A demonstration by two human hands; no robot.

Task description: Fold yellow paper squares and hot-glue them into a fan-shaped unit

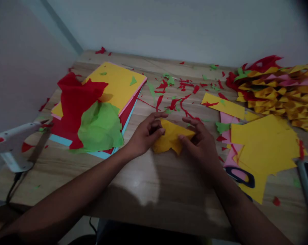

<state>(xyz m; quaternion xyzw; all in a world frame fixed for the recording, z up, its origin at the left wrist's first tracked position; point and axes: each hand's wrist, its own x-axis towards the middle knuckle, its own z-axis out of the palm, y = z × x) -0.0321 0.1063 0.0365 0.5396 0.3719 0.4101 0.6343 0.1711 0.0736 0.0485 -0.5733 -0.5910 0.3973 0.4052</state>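
Note:
A small folded piece of yellow paper is held between my two hands over the wooden table. My left hand pinches its left edge between thumb and fingers. At the right edge, the thumb of my right hand presses on the front, with fingers behind. The paper's lower edge is uneven, with pointed corners. To the right lie several loose yellow sheets with jagged edges. Partly under them is a pair of scissors with dark handles, its blades hidden.
At the left, red tissue paper and green tissue paper lie on a stack of coloured sheets. A glue gun stands at far left. Folded yellow pieces are piled back right. Red and green scraps litter the table.

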